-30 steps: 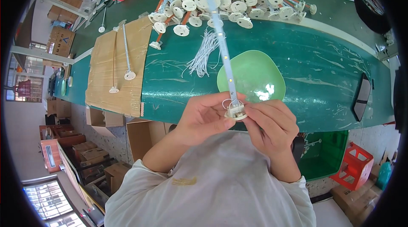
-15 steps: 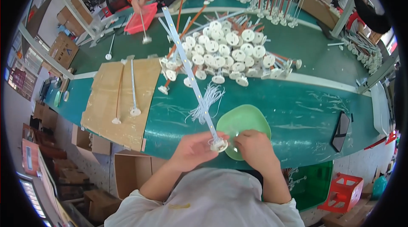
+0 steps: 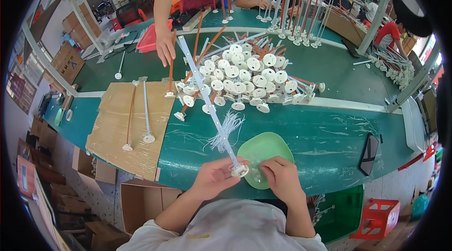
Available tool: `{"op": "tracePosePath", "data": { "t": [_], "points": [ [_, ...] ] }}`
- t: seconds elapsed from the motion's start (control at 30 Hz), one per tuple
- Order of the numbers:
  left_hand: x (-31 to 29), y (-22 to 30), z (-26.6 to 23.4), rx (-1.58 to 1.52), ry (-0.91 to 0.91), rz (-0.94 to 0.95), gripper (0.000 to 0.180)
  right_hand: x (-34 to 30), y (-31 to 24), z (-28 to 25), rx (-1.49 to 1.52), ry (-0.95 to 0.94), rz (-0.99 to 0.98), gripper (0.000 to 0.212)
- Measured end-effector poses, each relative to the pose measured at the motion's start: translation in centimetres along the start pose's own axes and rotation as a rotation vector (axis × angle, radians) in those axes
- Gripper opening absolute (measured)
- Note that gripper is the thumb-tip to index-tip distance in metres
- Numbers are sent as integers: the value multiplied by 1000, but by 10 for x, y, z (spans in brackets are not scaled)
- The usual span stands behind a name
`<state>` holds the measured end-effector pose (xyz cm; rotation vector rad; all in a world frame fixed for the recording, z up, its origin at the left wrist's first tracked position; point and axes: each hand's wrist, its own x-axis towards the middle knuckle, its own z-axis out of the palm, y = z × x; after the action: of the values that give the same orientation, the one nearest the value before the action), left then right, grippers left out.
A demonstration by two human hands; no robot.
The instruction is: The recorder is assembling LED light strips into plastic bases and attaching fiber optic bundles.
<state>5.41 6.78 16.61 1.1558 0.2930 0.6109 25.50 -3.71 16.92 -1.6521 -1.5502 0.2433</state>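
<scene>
My left hand (image 3: pixel 214 175) is closed around the white round base (image 3: pixel 239 170) of an LED strip light. Its long pale strip (image 3: pixel 202 86), dotted with small yellow LEDs, slants up and away to the left. Thin wires loop at the base. My right hand (image 3: pixel 284 176) is over the right side of a light green dish (image 3: pixel 266 145), thumb and fingers pinched together; what they hold, if anything, is hidden. Small clear pieces (image 3: pixel 256 173) lie in the dish between my hands. A bundle of thin white wires (image 3: pixel 227 131) lies beyond the dish.
A large pile of white-based strip lights (image 3: pixel 249 74) lies ahead. On the left, two lie on a cardboard sheet (image 3: pixel 113 119). A co-worker's hand (image 3: pixel 165 48) is by an upright brown strip. A black phone (image 3: pixel 369 154) lies right; more lights (image 3: pixel 301 20) stand behind.
The view has tilted up slightly. The co-worker's hand has come from the red basket toward the pile's left edge. My hands keep nearly the same pose.
</scene>
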Motion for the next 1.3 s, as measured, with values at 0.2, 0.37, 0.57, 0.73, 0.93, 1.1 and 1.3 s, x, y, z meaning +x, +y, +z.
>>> {"op": "tracePosePath", "data": {
  "t": [0.2,0.37,0.57,0.73,0.93,1.1,1.3],
  "points": [
    [4,-9,18,-106,113,161,52,-6,-36,12,126,345,-1,11],
    [17,4,43,-385,59,232,60,-10,-60,40,316,378,-254,19],
    [30,16,46,-454,-35,261,66,-7,-58,32,220,374,-392,25],
    [28,8,43,-459,-61,254,66,-11,-57,30,285,331,-182,32],
    [25,4,46,-347,-37,326,61,-18,-61,30,347,242,-48,33],
    [26,3,52,-393,5,436,62,-23,-59,31,351,297,-185,32],
    [29,-2,44,-377,3,403,43,-22,-55,36,227,398,-415,18]
  ]
}}
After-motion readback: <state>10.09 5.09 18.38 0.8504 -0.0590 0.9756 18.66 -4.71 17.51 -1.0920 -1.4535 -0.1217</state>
